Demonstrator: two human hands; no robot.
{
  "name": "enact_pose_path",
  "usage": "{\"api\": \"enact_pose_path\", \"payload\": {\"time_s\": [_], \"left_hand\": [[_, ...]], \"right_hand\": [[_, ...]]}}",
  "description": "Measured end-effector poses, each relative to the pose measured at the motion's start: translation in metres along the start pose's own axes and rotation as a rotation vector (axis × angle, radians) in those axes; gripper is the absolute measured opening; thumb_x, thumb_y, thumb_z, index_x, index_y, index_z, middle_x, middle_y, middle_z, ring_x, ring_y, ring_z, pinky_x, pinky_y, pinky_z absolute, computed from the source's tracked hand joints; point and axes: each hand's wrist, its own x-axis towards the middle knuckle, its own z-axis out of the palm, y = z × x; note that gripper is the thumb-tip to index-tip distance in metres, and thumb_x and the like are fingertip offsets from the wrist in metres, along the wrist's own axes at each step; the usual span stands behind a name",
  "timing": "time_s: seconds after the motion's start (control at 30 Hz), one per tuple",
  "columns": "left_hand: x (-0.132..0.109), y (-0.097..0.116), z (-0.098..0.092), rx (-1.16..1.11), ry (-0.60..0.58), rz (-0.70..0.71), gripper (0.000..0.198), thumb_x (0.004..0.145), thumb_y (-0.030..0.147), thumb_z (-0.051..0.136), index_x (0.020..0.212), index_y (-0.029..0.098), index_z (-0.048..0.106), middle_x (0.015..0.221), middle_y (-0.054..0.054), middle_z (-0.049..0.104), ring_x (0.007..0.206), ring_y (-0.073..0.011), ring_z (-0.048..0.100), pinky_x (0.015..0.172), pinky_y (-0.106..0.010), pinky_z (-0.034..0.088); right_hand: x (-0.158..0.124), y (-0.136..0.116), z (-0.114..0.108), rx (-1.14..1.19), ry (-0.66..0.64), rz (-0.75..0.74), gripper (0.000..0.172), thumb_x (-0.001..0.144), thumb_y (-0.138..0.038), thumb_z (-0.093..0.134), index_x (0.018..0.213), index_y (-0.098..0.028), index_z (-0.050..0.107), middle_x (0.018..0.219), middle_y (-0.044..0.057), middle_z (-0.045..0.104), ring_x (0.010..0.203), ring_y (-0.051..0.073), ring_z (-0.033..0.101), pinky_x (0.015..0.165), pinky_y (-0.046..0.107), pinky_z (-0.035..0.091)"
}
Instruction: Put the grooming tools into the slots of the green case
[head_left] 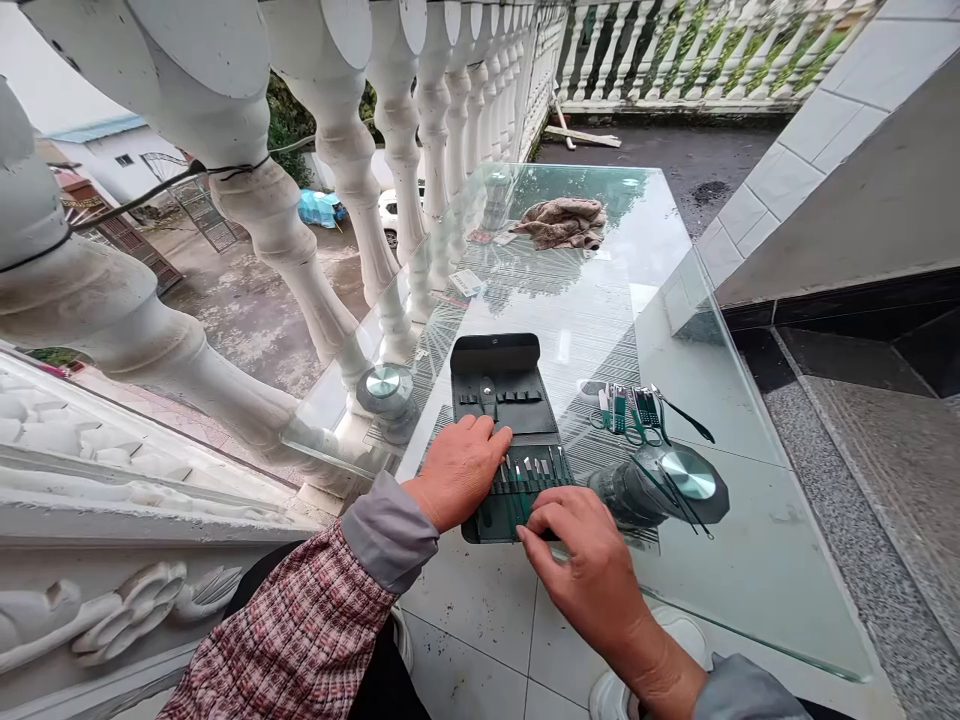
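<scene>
A black manicure case (496, 352) lies unfolded on the glass table. Slim metal tools with green handles (520, 510) sit in a row of loops in its lower half, and one more tool (488, 393) is in the upper half. My left hand (459, 470) is closed over the left side of the case, gripping it. At the lower right edge, my right hand (581, 560) has thumb and index finger pinched near the handle ends; what is between them is hidden. Nail clippers (619, 410), scissors (643, 428) and tweezers-like tools (675, 495) lie loose to the right.
The glass tabletop (780, 560) stands on round metal-capped supports (386, 385). A brown cloth (562, 222) lies toward its far end, with a small card (468, 283) on the left. A white balustrade (337, 170) runs along the left; a tiled wall (817, 150) slopes on the right.
</scene>
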Motion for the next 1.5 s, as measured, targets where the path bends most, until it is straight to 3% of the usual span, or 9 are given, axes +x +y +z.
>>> {"api": "enact_pose_path", "payload": {"time_s": [0.37, 0.77, 0.97, 1.5], "left_hand": [[-0.001, -0.001, 0.001, 0.006, 0.028, 0.012, 0.021, 0.091, 0.019, 0.043, 0.111, 0.018, 0.048, 0.094, -0.005, 0.053, 0.082, -0.0203, 0.049, 0.066, -0.032, 0.042], [-0.001, -0.002, 0.005, 0.022, 0.040, 0.012, 0.023, 0.090, 0.019, 0.043, 0.113, 0.018, 0.047, 0.093, -0.005, 0.053, 0.081, -0.0202, 0.049, 0.066, -0.032, 0.043], [-0.001, -0.001, 0.005, 0.021, 0.062, 0.016, 0.020, 0.089, 0.019, 0.045, 0.109, 0.018, 0.049, 0.092, -0.004, 0.053, 0.080, -0.0208, 0.049, 0.063, -0.032, 0.043], [-0.001, -0.002, 0.005, 0.021, 0.057, 0.015, 0.022, 0.090, 0.019, 0.045, 0.111, 0.018, 0.048, 0.093, -0.005, 0.053, 0.082, -0.0206, 0.049, 0.065, -0.032, 0.043]], "right_hand": [[-0.002, -0.001, -0.003, -0.154, 0.021, -0.225, 0.018, 0.085, -0.019, 0.052, 0.068, -0.019, 0.057, 0.079, 0.005, 0.060, 0.088, 0.019, 0.049, 0.079, 0.035, 0.035], [0.003, -0.001, -0.002, -0.180, 0.027, -0.202, 0.023, 0.086, -0.021, 0.050, 0.064, -0.018, 0.055, 0.074, 0.004, 0.058, 0.078, 0.017, 0.047, 0.072, 0.031, 0.034], [0.001, -0.001, 0.000, -0.201, 0.035, -0.248, 0.022, 0.086, -0.020, 0.051, 0.064, -0.019, 0.056, 0.075, 0.004, 0.060, 0.083, 0.018, 0.048, 0.078, 0.033, 0.034], [0.004, -0.004, 0.002, -0.231, 0.051, -0.277, 0.021, 0.084, -0.018, 0.053, 0.064, -0.018, 0.055, 0.074, 0.005, 0.060, 0.082, 0.018, 0.049, 0.077, 0.033, 0.034]]}}
